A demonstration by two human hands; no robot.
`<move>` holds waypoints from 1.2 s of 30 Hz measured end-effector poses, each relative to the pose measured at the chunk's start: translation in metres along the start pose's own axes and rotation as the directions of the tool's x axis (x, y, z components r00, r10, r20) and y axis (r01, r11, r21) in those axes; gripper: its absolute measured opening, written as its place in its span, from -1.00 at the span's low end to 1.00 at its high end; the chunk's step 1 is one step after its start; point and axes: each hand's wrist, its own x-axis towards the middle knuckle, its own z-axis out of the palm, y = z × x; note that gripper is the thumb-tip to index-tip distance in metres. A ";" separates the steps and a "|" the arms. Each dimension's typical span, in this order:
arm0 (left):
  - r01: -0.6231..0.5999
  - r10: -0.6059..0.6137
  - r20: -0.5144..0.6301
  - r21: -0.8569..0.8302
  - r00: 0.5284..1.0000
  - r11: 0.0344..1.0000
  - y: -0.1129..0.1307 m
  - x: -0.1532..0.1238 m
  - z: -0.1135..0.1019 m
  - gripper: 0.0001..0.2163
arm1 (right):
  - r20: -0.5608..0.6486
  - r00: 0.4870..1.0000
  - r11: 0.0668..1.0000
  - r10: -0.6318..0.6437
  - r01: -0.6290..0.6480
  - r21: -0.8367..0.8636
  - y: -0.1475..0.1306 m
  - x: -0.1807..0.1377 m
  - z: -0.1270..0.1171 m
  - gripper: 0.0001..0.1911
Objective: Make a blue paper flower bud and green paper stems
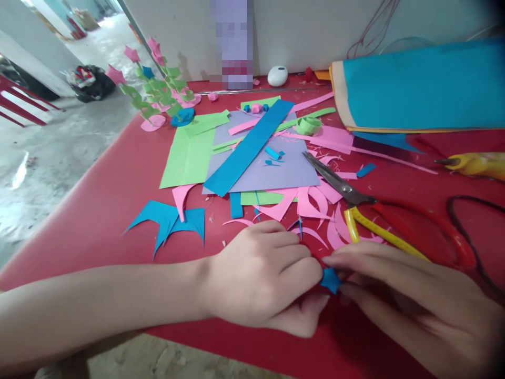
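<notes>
A small blue paper star (330, 280) is pinched between my two hands, low over the near part of the red table. My left hand (268, 279) is curled closed, its fingertips at the star's left side. From the right, the thumb and fingers of my right hand (410, 300) grip the star's other edge. Just beyond my right hand lie scissors (347, 190) with red handles, blades spread, beside a yellow measuring tape (389, 234). Pink paper scraps (311, 202) lie past my knuckles, and blue paper offcuts (169, 221) rest beyond my left wrist.
Paper flowers (169, 95) with pink and blue stars stand at the table's far left. A blue strip (250, 147) crosses lilac and green sheets. Stacked blue paper (426, 84) fills the back right, with a yellow-handled tool (477, 164) nearer. A white rounded case (278, 76) sits behind.
</notes>
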 end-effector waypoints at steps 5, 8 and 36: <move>0.000 0.000 0.006 0.007 1.000 1.000 0.001 0.000 -0.001 -0.82 | -0.016 1.000 0.996 -0.002 0.001 -0.092 0.000 0.002 0.001 -0.86; -0.010 0.009 0.022 0.014 1.000 1.000 0.001 0.001 -0.001 -0.81 | 0.001 1.000 0.987 -0.023 0.023 -0.158 0.004 -0.001 0.003 -0.89; -0.045 0.012 0.197 0.164 0.980 0.985 0.002 -0.008 0.005 -0.83 | 0.272 0.863 0.735 -0.425 0.504 -0.453 0.004 -0.007 0.006 -0.62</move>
